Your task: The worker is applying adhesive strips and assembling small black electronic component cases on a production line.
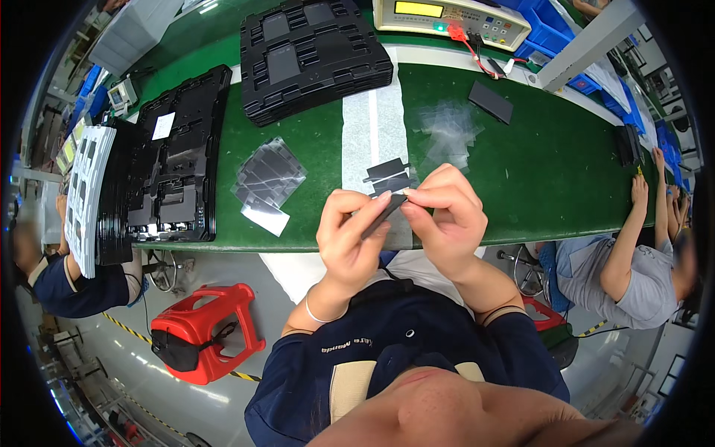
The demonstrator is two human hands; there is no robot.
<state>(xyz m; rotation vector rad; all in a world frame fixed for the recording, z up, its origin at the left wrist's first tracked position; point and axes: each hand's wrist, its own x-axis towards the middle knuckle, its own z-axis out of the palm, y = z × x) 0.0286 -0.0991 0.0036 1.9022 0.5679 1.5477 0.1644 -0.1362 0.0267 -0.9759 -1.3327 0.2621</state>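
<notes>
My left hand [348,237] is closed on a flat black rectangular piece [385,216], held tilted near the table's front edge. With thumb and forefinger pinched together, my right hand [451,220] meets the upper end of that piece. A small pale bit shows at those fingertips, too small to name. Just beyond my fingers, several flat black pieces [387,171] lie on a whitish strip of cloth or paper [360,127]. Clear film sheets with dark rectangles [272,175] are fanned out to the left. More loose clear films [448,132] lie to the right.
Stacked black plastic trays [316,59] stand at the back, with more trays [175,149] at left. A black rectangular block [491,102] lies at back right, below a meter with red leads [450,18]. Co-workers sit on both sides. A red stool [246,316] stands on the floor.
</notes>
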